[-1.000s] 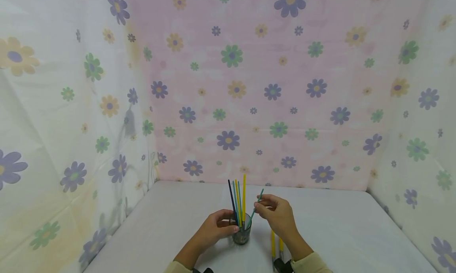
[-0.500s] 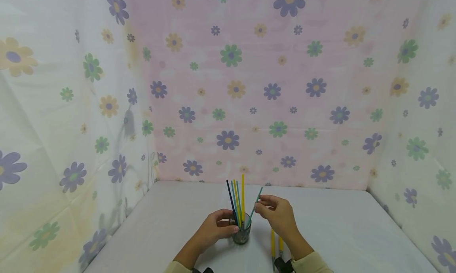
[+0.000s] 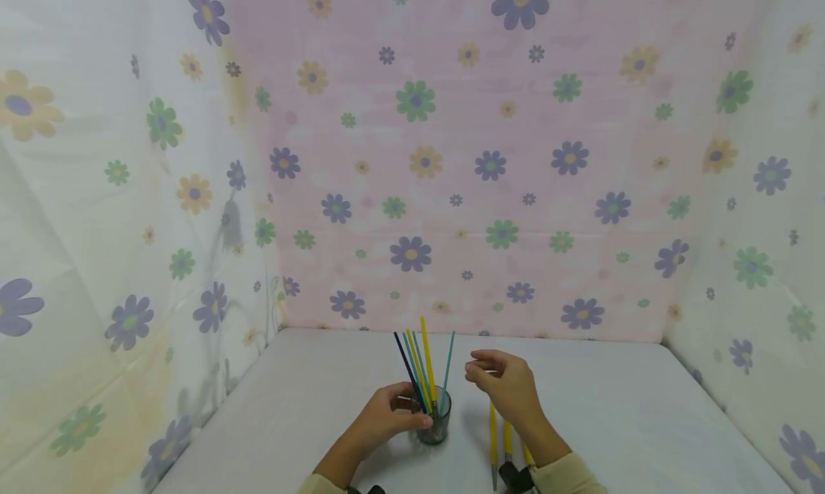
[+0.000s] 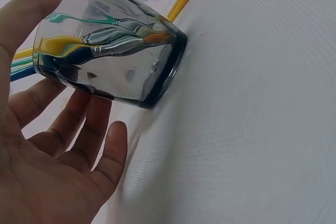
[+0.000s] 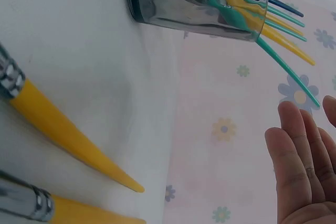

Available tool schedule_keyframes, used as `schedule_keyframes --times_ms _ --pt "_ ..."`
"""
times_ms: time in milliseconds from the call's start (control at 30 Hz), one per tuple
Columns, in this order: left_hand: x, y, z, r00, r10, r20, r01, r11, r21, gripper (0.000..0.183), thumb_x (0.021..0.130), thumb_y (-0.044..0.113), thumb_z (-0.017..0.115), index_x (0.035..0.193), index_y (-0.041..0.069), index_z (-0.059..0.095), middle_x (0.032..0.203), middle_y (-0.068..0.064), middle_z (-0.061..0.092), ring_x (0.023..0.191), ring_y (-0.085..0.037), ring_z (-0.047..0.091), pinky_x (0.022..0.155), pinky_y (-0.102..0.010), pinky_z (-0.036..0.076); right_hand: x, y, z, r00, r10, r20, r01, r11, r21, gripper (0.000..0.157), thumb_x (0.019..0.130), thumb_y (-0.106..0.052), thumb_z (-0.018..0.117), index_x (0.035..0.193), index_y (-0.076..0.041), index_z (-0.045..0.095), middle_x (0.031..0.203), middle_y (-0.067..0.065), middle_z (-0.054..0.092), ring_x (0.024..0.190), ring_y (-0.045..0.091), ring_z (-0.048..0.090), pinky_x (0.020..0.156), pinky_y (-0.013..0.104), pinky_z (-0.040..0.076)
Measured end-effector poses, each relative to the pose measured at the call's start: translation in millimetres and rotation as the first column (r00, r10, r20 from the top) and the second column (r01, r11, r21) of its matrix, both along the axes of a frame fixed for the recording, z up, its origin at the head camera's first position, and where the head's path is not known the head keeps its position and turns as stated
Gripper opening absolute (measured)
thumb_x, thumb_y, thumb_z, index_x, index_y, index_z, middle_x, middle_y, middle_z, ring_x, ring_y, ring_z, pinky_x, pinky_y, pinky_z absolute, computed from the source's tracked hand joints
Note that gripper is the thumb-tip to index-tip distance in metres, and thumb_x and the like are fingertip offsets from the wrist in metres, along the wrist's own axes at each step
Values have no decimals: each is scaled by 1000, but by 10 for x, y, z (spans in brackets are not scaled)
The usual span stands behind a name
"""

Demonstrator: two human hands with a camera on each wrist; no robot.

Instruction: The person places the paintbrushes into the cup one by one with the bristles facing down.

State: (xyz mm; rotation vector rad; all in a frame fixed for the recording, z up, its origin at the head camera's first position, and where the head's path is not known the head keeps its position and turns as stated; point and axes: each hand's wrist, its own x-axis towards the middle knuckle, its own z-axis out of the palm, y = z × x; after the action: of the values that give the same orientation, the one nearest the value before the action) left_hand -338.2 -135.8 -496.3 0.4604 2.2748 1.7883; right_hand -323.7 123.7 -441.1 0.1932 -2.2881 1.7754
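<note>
My left hand (image 3: 380,419) grips a clear drinking glass (image 3: 436,434) from its left side, thumb in front. In the left wrist view the glass (image 4: 128,72) shows paintbrush bristles and metal ferrules inside, against its thick base. Dark blue, teal and yellow paintbrush handles (image 3: 425,361) fan out above the rim, leaning left. One teal paintbrush (image 3: 449,361) stands apart from them on the right side of the glass. My right hand (image 3: 509,386) hovers right of that brush, holding nothing, and its fingers (image 5: 294,166) look extended in the right wrist view.
Yellow-handled paintbrushes (image 3: 493,437) lie on the white table (image 3: 599,408) below my right forearm, partly covered by a black wrist strap (image 3: 515,477). Flower-printed curtains (image 3: 451,122) enclose the table at the back and both sides.
My right hand has let go of the teal paintbrush and drawn slightly right. That brush now stands more upright. The other handles have leaned further left, while my left hand keeps its hold.
</note>
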Motion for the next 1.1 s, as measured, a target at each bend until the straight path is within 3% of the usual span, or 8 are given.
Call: schedule_keyframes --times_ms 233,433,733,1100 --pt "-4 -3 1 1000 -2 -3 2 1000 29 55 82 28 90 128 10 66 122 -5 72 114 -24 69 95 -44 59 -15 76 46 1000 -19 -11 20 999 35 27 93 -21 79 120 -13 75 102 2 79 91 18 77 79 30 63" --pt "-20 -15 5 999 0 -48 1 1000 13 57 80 29 91 127 8 66 120 -6 73 111 -22 70 98 -42 58 -73 175 57 999 -39 -36 43 992 122 27 92 -26 80 118 -19 76 105 -2 79 97 17 76 84 35 62" --pt "0 -25 8 998 34 -54 -34 999 9 62 81 30 91 130 7 61 121 -6 69 113 -22 68 100 -42 56 -74 280 20 999 -49 8 47 990 133 31 91 -29 81 119 -17 74 114 1 77 102 21 74 77 29 62" --pt "-17 -37 11 998 49 -36 -50 999 -15 62 83 34 89 131 9 58 123 -5 68 116 -23 65 103 -50 53 -99 490 -10 996 -56 68 41 978 205 32 92 -27 81 119 -12 74 114 6 73 101 22 72 73 30 63"
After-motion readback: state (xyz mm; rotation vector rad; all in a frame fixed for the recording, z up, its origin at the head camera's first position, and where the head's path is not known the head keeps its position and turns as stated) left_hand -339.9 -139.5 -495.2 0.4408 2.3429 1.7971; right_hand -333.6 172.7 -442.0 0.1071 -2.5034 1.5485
